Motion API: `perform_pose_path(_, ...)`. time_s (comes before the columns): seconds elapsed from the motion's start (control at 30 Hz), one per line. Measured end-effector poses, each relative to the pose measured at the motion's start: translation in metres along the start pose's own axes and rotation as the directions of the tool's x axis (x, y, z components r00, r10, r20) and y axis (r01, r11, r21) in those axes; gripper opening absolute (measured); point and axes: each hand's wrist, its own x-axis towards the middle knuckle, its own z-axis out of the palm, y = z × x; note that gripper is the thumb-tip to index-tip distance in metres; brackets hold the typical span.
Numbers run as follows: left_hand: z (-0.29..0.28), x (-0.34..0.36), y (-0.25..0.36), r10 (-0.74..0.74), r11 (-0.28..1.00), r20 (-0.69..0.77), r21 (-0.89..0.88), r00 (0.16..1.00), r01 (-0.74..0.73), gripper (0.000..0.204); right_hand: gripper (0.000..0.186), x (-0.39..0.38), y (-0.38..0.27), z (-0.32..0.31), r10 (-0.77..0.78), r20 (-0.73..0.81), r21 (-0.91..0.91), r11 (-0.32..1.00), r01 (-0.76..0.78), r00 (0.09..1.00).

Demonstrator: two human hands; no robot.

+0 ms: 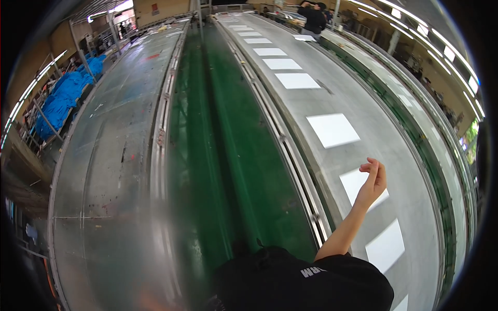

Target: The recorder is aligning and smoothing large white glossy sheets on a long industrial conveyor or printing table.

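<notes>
My right hand [375, 179] is raised over the long grey table on the right, level with a white rectangular sheet [354, 184] that it partly hides. Its fingers are loosely bent and a little apart, with nothing seen between them. Another white sheet [385, 245] lies nearer to me, beside my forearm. Beyond the hand lies a further white sheet [333, 130], and more continue in a row toward the far end. My left hand cannot be made out; the lower left of the picture is blurred.
A green floor aisle [228, 155] runs between the right table [384, 140] and a stained grey table [114, 166] on the left. Metal rails [282, 137] edge the tables. Blue cloth [67, 93] is heaped far left. A person in dark clothes [314, 20] stands at the far right.
</notes>
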Motion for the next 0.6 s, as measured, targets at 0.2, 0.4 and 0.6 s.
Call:
perform_pose_path(0.2,-0.084,0.076,0.322,0.610,0.775,-0.123,-0.111,0.783,-0.622,0.046,0.016,0.020,0.046,0.136,-0.119,0.219,-0.221,0.961,0.168,0.968)
perform_pose_path(0.4,-0.072,0.142,0.568,0.891,0.432,0.196,-0.095,0.409,-0.897,0.049,0.030,0.008,0.173,0.254,0.356,0.639,-0.543,0.837,0.072,0.682)
perform_pose_path(0.6,-0.134,0.222,0.705,0.889,0.399,0.413,-0.490,0.197,-0.775,0.053,0.055,0.076,0.236,0.443,0.743,0.548,-0.835,0.510,0.207,0.384)
